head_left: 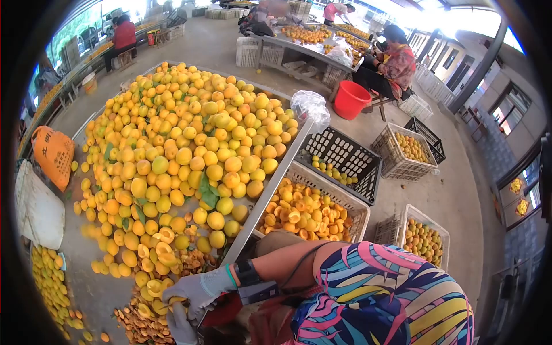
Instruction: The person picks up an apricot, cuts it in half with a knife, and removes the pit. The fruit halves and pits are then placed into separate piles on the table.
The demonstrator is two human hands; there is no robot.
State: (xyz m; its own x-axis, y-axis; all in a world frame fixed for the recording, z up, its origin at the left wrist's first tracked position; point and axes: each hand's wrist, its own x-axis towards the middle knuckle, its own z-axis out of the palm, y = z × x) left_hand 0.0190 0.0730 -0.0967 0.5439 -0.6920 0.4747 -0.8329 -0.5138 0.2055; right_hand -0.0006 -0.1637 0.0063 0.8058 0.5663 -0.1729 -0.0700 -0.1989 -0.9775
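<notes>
Both of my hands wear grey gloves and meet at the bottom of the view, over the near edge of a metal table. My right hand (198, 290) has its fingers closed on a yellow-orange fruit piece. Just below it, my left hand (180, 325) is bent with its fingertips close to the same piece; what it holds is hidden. Halved apricots (167, 253) lie beyond my hands, and a heap of brown pits (141, 319) lies to their left. A large pile of whole apricots (190, 144) with some green leaves covers the table behind.
Right of the table's metal rim (270, 192) stand a crate of halved fruit (307, 213), a black crate (339, 161) and a crate of whole fruit (424, 238). An orange bag (53, 155) lies left. Seated people work farther back near a red bucket (351, 100).
</notes>
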